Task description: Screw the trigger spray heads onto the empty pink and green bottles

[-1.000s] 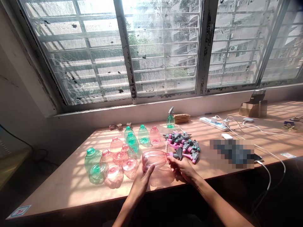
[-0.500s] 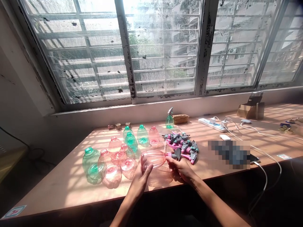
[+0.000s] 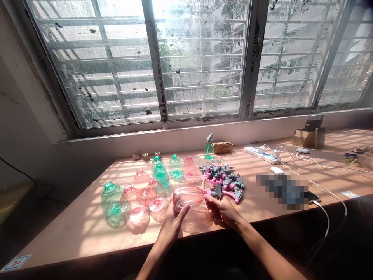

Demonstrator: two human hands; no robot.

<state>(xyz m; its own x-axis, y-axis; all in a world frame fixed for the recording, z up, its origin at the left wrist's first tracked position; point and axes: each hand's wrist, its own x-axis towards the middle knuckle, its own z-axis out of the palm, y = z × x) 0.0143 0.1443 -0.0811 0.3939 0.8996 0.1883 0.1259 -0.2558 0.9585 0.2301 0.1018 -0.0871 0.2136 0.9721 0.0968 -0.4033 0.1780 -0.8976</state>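
A clear pink spray bottle (image 3: 189,196) lies on its side in the air above the table's front edge, its neck to the right. My left hand (image 3: 175,221) is wrapped round the bottle's base end, thumb on the near side. At the neck, a pink and grey spray head (image 3: 215,192) sits in line with the bottle. My right hand (image 3: 223,210) pinches it at the collar, fingers closed; whether it is screwed tight cannot be seen. Just behind lies a pile of pink, grey and green spray heads (image 3: 225,179).
Several headless pink bottles (image 3: 138,217) and green bottles (image 3: 112,206) stand to the left. A complete green spray bottle (image 3: 209,149) stands at the back. On the right are a power strip (image 3: 259,154), white cables, a blurred-out phone (image 3: 313,197) and a cardboard holder (image 3: 309,137).
Almost nothing differs. Both hands keep the same hold on the pink bottle and spray head, and the camera view has shifted very slightly.
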